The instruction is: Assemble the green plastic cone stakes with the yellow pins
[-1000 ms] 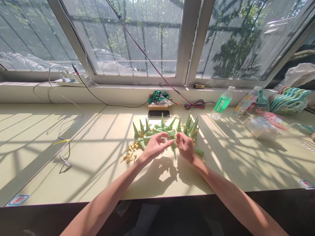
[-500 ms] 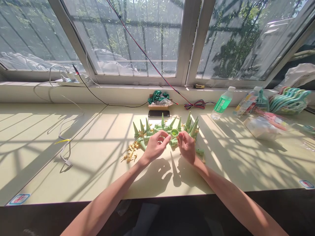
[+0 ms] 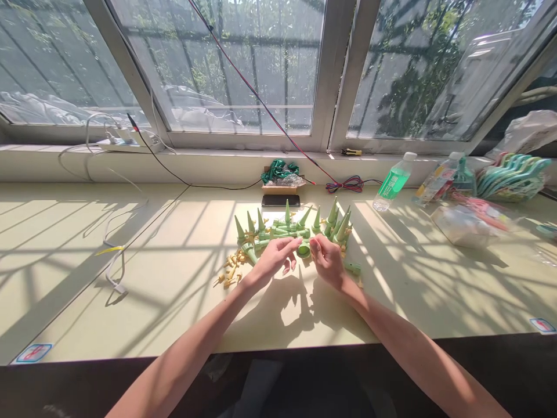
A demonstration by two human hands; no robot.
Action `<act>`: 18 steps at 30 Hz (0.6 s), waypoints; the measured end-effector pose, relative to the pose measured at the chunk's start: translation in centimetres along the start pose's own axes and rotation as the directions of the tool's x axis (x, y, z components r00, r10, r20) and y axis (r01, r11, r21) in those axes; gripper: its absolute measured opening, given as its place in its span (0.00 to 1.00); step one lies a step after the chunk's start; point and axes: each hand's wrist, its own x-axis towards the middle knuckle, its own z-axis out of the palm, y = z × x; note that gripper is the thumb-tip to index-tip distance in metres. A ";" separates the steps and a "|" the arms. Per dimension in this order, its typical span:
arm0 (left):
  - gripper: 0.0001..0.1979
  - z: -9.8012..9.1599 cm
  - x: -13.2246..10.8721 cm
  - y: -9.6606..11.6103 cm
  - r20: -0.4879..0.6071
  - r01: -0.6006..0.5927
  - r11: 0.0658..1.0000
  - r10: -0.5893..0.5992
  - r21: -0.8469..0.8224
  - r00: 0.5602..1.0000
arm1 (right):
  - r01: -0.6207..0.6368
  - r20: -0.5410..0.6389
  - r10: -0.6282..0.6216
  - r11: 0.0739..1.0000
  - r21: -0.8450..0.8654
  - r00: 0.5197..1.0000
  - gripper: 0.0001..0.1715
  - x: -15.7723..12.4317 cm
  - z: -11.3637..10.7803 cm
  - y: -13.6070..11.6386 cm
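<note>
My right hand (image 3: 327, 259) is closed, its fingertips at the rim of a hollow green plastic cone (image 3: 303, 250) whose round open end faces me. My left hand (image 3: 275, 259) is just left of that cone, fingers stretched out and somewhat apart, with nothing visible in them. Behind both hands stand several pointed green cones (image 3: 288, 213), with a few green tubular pieces (image 3: 278, 231) lying among them. Small yellow valve-like pieces (image 3: 231, 271) lie loose to the left of my left hand, and others show between the cones.
A black phone (image 3: 281, 201) lies behind the cones, before a small cardboard box (image 3: 282, 189) of green material. A green-labelled bottle (image 3: 394, 182) and a bundle of hangers (image 3: 511, 177) are at the right. A white cable (image 3: 114, 273) runs over the table's left side.
The green cone has dropped slightly and tilted, its open end turning more toward me. My left hand's fingers have straightened out of a curled, pinched shape.
</note>
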 end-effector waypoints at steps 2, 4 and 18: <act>0.19 -0.1 -0.1 0.0 -0.016 -0.069 0.994 0.070 0.080 0.997 | -0.019 0.001 0.019 1.000 0.000 1.000 0.27 0.0 0.1 0.0; 0.17 -0.1 -0.2 -0.1 -0.049 -0.159 0.969 0.171 0.187 0.984 | -0.042 0.002 0.042 0.999 0.008 0.999 0.27 0.1 0.1 -0.1; 0.13 0.5 -0.2 -0.5 -0.187 -0.364 0.801 0.496 0.476 0.848 | -0.076 -0.125 0.073 0.997 -0.016 0.989 0.26 0.0 0.1 -0.2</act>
